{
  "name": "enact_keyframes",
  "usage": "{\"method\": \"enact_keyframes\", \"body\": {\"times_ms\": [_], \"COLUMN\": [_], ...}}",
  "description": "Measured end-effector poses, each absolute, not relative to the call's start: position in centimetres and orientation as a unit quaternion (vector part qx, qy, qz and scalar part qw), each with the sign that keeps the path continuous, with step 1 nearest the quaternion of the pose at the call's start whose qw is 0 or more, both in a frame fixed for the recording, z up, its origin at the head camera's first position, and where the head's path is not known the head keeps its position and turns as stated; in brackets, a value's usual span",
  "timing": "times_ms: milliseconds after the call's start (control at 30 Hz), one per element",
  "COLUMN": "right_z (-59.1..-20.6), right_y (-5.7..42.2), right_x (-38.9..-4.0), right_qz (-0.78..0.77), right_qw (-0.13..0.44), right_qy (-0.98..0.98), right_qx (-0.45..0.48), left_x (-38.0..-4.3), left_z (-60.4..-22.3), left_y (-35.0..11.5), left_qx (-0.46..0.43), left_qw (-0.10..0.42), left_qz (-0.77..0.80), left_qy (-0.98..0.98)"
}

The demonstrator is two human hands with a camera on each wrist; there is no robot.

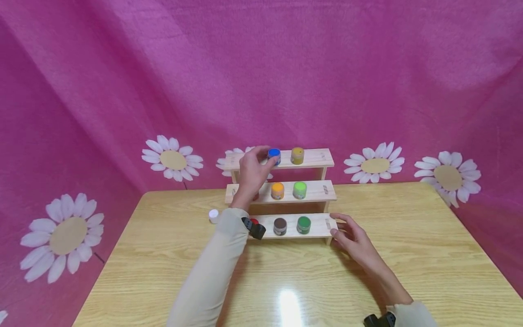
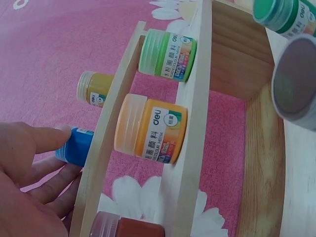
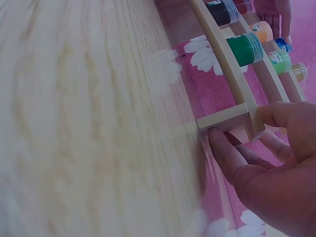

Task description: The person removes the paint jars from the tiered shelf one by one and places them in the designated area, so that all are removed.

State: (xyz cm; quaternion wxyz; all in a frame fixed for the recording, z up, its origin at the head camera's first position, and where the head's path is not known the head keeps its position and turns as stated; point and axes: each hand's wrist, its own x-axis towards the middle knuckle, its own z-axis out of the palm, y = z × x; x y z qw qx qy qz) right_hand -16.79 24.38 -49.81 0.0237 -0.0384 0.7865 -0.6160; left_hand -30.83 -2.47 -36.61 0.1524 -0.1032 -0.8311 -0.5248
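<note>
A wooden three-tier rack [image 1: 318, 222] holds small paint jars. On its top tier my left hand [image 1: 252, 171] holds a blue paint jar [image 1: 274, 153] between thumb and fingers, beside an ochre jar [image 1: 297, 156]. In the left wrist view the thumb [image 2: 52, 138] lies against the blue jar and the other fingers curl behind it. With fingers and thumb, my right hand [image 1: 354, 240] grips the right end of the bottom tier; in the right wrist view a finger is against the end support [image 3: 224, 118].
Orange [image 1: 277, 191] and light green [image 1: 300, 190] jars stand on the middle tier. Brown [image 1: 280, 226] and dark green [image 1: 303, 225] jars are on the bottom one. Red jars are partly hidden by my left arm. A white jar [image 1: 214, 216] sits on the table [image 1: 171, 254] left of the rack.
</note>
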Motion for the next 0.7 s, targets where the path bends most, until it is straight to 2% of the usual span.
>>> {"method": "enact_keyframes", "body": {"times_ms": [433,700], "right_z": [-49.9,-50.0], "right_y": [24.4,24.5], "right_x": [-16.8,-16.8], "right_qz": [-0.616,-0.616], "right_qw": [0.026,0.025], "right_qy": [0.786,0.786], "right_qx": [-0.040,-0.044], "left_x": [-30.0,-28.7], "left_z": [-36.2,-36.4], "left_y": [-3.8,-5.3], "left_qx": [-0.097,-0.105], "left_qw": [0.155,0.137], "left_qz": [-0.551,-0.598], "left_qy": [-0.814,-0.783]}}
